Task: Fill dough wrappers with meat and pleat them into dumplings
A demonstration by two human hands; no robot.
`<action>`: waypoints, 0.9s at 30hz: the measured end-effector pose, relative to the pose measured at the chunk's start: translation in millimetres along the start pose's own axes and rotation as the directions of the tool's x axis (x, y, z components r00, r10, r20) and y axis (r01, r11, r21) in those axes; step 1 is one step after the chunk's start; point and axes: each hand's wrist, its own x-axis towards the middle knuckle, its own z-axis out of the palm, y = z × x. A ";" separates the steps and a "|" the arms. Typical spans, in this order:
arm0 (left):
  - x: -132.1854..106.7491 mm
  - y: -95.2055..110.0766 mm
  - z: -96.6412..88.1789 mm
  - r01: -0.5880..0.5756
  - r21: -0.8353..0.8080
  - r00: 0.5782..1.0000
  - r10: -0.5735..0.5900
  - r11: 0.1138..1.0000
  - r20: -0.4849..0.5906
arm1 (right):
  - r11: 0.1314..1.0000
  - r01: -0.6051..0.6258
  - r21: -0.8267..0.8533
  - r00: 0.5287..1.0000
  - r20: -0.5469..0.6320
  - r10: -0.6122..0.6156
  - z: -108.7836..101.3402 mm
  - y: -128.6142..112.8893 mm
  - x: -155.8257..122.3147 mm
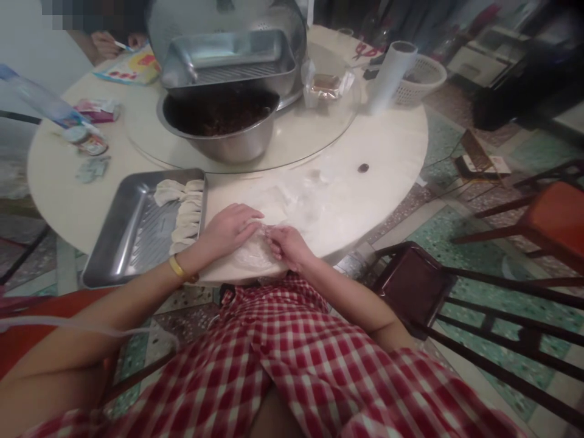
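My left hand [230, 228] lies on a stack of thin round dumpling wrappers [250, 252] at the near edge of the round white table [387, 152], fingers bent over the top sheet. My right hand [286, 244] pinches the edge of the same wrappers, fingertips meeting those of the left. A yellow band circles my left wrist. Left of my hands a metal tray [123, 243] holds a row of folded dumplings [185, 213] along its right side. Beyond them a steel bowl [228, 140] of dark filling stands on a glass turntable.
Clear plastic wrap [301, 194] lies past my hands. Stacked steel trays and a colander [228, 55] sit behind the bowl. A paper roll [390, 76] and white basket [424, 76] are far right. Another person's hands [112, 44] are far left. Dark wooden chairs [410, 280] stand to the right.
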 end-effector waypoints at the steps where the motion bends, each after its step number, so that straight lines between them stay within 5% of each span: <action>1: 2.6 -1.6 0.8 0.004 -0.022 1.000 -0.004 1.000 0.012 | 1.000 0.009 -0.012 1.000 -0.013 -0.009 0.6 0.7 0.1; 16: 22.9 -4.2 -1.2 -0.157 0.163 0.977 0.129 0.974 0.169 | 0.994 0.057 -0.091 0.997 -0.045 -0.061 4.1 3.5 1.5; 22: 37.7 -9.4 -0.6 0.145 -0.053 0.979 -0.136 0.988 0.153 | 0.996 0.027 -0.083 0.998 -0.058 -0.032 4.6 0.9 1.7; 27: 49.4 -20.3 -4.5 0.432 -0.212 0.885 -0.366 0.876 0.289 | 0.998 0.011 -0.056 0.998 -0.053 -0.014 4.5 -1.2 0.2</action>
